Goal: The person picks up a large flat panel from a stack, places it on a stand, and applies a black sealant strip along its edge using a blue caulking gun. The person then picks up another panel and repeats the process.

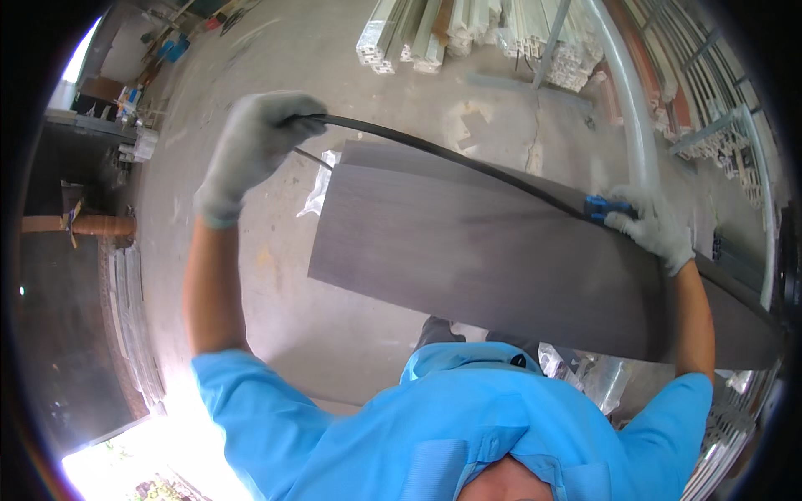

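A long dark grey-brown board [468, 250] lies in front of my body, its right end running out toward the right rim. Along its far side runs a thin black strip [451, 156], bowed, with its left stretch standing off past the board's corner. My left hand [255, 150], in a pale work glove, is closed round the strip's left end, raised beyond the board. Over the far edge on the right, my gloved right hand [656, 225] is closed on a small blue hand tool [603, 208]. This tool sits right at the strip; its exact kind cannot be made out.
Bundles of pale metal profiles [522, 37] lie on the floor at the far side. A grey upright pole [622, 92] stands beyond my right hand, near racks of long profiles [735, 159]. At the left are a dark panel [71, 317] and stacked strips [134, 317].
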Available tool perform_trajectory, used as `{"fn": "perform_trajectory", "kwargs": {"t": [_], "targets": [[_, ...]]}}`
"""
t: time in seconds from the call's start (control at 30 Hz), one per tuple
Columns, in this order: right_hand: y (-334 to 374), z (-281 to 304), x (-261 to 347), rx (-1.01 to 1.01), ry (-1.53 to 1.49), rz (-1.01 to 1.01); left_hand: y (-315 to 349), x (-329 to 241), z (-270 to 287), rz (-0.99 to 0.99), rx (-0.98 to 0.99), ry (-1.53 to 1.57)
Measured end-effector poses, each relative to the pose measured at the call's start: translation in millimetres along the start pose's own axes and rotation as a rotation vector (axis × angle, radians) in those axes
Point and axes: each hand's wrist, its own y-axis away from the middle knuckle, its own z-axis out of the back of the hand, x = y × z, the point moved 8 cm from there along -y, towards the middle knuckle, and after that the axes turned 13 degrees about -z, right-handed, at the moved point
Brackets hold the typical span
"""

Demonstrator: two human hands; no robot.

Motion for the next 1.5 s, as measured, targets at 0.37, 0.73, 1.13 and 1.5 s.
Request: {"fn": "perform_trajectory", "kwargs": {"t": [0.37, 0.73, 1.13, 1.5], "targets": [[0.9, -7.0, -1.4, -0.009, -0.077, 0.078, 18.7, 84.8, -70.9, 0.158, 0.073, 0.537], [-1.1, 6.4, -9.1, 0.012, 0.026, 0.183, 57.9, 109.6, -127.2, 0.322, -0.468, 0.490], [-13.3, -9.3, 8.9, 0.087, 0.115, 0.243, 59.5, 107.5, -129.8, 0.448, -0.541, 0.492], [-52.7, -54.0, 107.5, 0.015, 0.227, 0.428, 57.2, 108.4, -130.7, 0.412, -0.601, 0.528]]}}
